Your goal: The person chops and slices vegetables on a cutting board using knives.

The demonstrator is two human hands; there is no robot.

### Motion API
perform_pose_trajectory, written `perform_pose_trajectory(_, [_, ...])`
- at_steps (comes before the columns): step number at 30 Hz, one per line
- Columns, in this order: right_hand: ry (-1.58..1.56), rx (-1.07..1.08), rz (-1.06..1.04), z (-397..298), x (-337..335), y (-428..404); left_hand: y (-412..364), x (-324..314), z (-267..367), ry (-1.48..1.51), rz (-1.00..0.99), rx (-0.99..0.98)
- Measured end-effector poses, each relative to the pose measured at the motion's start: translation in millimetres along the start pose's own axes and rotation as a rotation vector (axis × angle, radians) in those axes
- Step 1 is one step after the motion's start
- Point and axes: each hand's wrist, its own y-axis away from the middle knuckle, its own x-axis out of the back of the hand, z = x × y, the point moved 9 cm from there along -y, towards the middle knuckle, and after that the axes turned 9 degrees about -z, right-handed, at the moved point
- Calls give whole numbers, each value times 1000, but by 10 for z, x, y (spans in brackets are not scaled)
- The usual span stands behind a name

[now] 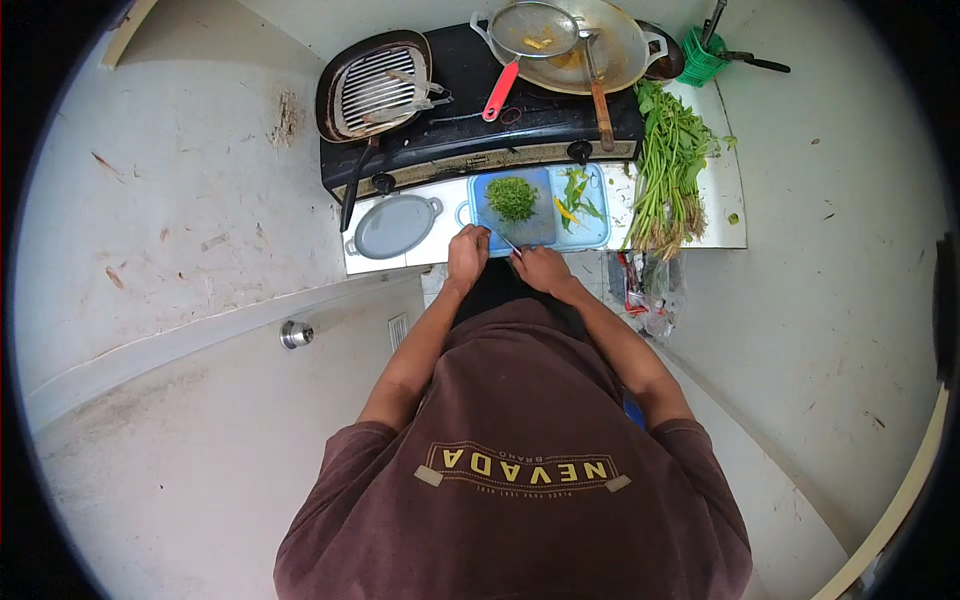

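Observation:
My right hand (541, 268) grips a knife (510, 241) at the front edge of a blue cutting board (546, 234). Its blade slants up and to the left, towards my left hand (469, 253). The fingers of that hand are bunched at the board's front left corner; whether something small is pinched in them is hidden. Finely chopped greens (512, 199) lie heaped on the board's darker left section. In the lighter right section are loose green leaves (577, 196) and a yellowed leaf (565, 211).
Left of the board sits a grey oval dish (395, 226). A bunch of rooted greens (667, 165) lies at the right. Behind, the black stove (457, 135) carries a grill pan (375, 86) with tongs, a wok (622, 52), a red-handled strainer (534, 30) and a wooden-handled spatula (600, 105).

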Motion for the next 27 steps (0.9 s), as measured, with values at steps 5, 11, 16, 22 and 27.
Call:
perform_pose_trajectory(5, [19, 20, 8, -9, -24, -135, -21, -10, 40, -3, -20, 3])
perform_pose_trajectory(11, [33, 62, 66, -75, 6, -138, -2, -1, -102, 61, 35, 31])
perform_pose_trajectory(16, [0, 27, 75, 118, -33, -31, -3, 8, -65, -18, 30, 56])
perform_pose_trajectory(22, [17, 61, 41, 9, -14, -27, -29, 9, -103, -7, 5, 43])
perform_pose_trajectory(27, [20, 69, 59, 23, -53, -63, -31, 2, -50, -12, 6, 37])
